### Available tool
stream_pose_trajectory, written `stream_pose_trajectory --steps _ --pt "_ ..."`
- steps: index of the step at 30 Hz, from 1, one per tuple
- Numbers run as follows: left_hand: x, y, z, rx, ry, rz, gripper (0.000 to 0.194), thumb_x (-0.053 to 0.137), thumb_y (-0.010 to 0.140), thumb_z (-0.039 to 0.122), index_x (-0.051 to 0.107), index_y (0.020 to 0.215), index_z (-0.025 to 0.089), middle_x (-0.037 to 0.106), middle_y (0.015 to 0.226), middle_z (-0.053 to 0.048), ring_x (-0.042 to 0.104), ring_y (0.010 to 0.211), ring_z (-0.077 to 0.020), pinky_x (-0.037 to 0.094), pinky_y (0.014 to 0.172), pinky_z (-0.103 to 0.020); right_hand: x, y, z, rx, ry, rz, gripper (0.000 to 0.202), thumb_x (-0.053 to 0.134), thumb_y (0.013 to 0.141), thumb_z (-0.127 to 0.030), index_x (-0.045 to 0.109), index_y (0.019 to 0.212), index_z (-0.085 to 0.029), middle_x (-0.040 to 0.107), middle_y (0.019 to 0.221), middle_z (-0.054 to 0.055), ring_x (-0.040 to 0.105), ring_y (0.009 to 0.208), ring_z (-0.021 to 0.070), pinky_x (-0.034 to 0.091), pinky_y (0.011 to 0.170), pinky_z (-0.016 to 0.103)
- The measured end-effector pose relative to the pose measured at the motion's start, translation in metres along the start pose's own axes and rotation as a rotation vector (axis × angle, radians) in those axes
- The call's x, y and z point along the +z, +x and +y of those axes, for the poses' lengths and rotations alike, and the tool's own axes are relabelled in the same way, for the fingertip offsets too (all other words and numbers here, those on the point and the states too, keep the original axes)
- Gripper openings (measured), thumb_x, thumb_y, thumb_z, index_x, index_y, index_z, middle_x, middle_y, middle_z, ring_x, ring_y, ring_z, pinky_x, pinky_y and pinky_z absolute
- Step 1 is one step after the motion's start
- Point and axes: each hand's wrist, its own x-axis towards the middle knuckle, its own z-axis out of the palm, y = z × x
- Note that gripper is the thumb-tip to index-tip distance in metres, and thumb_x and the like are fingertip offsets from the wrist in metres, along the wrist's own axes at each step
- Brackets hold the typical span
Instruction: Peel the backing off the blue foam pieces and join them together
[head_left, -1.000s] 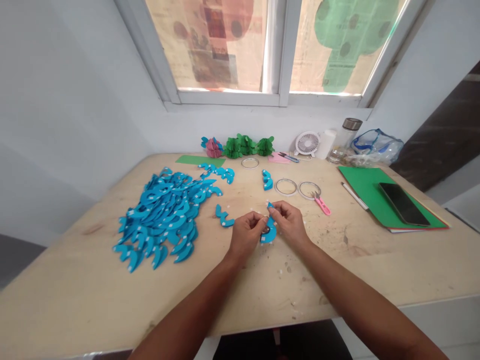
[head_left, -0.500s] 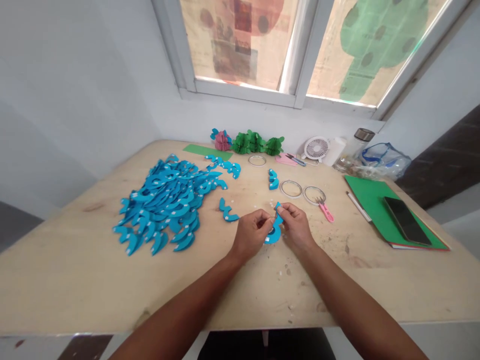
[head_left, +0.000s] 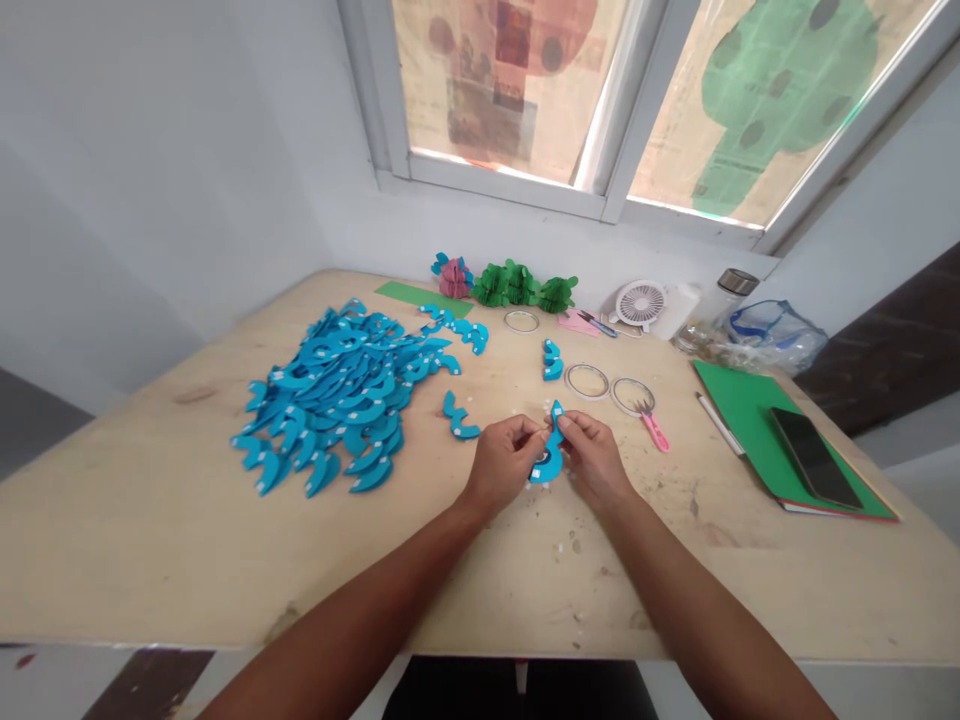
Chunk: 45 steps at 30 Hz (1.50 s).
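While a heap of blue cut-out pieces (head_left: 341, 385) spreads over the left of the table (head_left: 187, 560), a loose blue piece (head_left: 466, 431) lies between it and the left hand (head_left: 504, 465), whose thumb and forefinger are pinched together at a white-marked blue piece (head_left: 553, 463), though whether they grip its edge cannot be told. That piece sits between both hands, its upper part nipped by the nearly closed thumb and fingers of the right hand (head_left: 598, 460). Beyond and rightward lie two rings (head_left: 587, 397), pink-handled snips (head_left: 658, 434), a white pen (head_left: 720, 424) and a green folder (head_left: 739, 405) bearing a phone (head_left: 816, 457).
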Motion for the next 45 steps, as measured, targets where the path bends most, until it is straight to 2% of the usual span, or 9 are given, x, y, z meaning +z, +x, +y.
stream_pose_trajectory --steps 13,22,31,36,40,45 --pt "-0.001 0.001 -0.002 0.016 0.033 -0.035 0.020 0.056 0.074 0.029 0.057 0.062 0.013 0.059 0.055 0.001 0.052 0.050 -0.0097 0.038 0.048 -0.019 -0.005 0.005 0.008 -0.016 -0.068 0.075 0.017 0.067 0.067 -0.033 0.070 0.072 -0.017 0.060 0.056 -0.001 0.049 0.052 0.0094 0.038 0.053 0.022" --pt "-0.001 0.001 0.001 0.010 0.016 -0.042 0.019 0.057 0.072 0.028 0.057 0.060 0.013 0.058 0.053 0.001 0.051 0.048 -0.0093 0.038 0.047 -0.019 -0.002 0.002 0.002 -0.025 -0.123 0.104 0.017 0.067 0.066 -0.032 0.070 0.069 -0.016 0.060 0.055 -0.001 0.049 0.051 0.0096 0.038 0.053 0.022" --pt "-0.002 0.005 0.006 -0.220 -0.165 -0.061 0.021 0.062 0.066 0.032 0.060 0.058 0.013 0.060 0.050 -0.001 0.052 0.046 -0.0099 0.041 0.046 -0.020 -0.001 0.002 0.000 -0.064 -0.162 0.143 0.018 0.066 0.065 -0.032 0.069 0.066 -0.015 0.059 0.055 -0.001 0.049 0.051 0.0100 0.037 0.052 0.023" --pt "-0.006 0.007 0.007 -0.313 -0.216 -0.093 0.027 0.059 0.069 0.039 0.065 0.064 0.013 0.064 0.056 -0.004 0.057 0.052 -0.0128 0.044 0.048 -0.022 -0.001 0.001 -0.001 -0.058 -0.171 0.161 0.019 0.066 0.065 -0.033 0.069 0.067 -0.015 0.058 0.056 -0.001 0.048 0.052 0.0104 0.036 0.051 0.023" --pt "-0.007 0.006 0.011 -0.279 -0.110 -0.143 0.017 0.064 0.063 0.029 0.064 0.058 0.013 0.063 0.054 -0.003 0.053 0.047 -0.0094 0.042 0.047 -0.020 -0.001 0.001 -0.002 -0.075 -0.207 0.153 0.020 0.065 0.066 -0.035 0.068 0.066 -0.015 0.059 0.056 0.000 0.049 0.053 0.0111 0.037 0.052 0.023" --pt "-0.006 0.006 0.014 -0.204 -0.063 -0.117 0.015 0.063 0.062 0.025 0.060 0.052 0.013 0.060 0.049 0.000 0.050 0.044 -0.0088 0.042 0.047 -0.020 -0.001 0.001 0.000 -0.064 -0.175 0.131 0.021 0.065 0.066 -0.036 0.068 0.065 -0.015 0.060 0.058 0.000 0.050 0.053 0.0109 0.038 0.052 0.023"
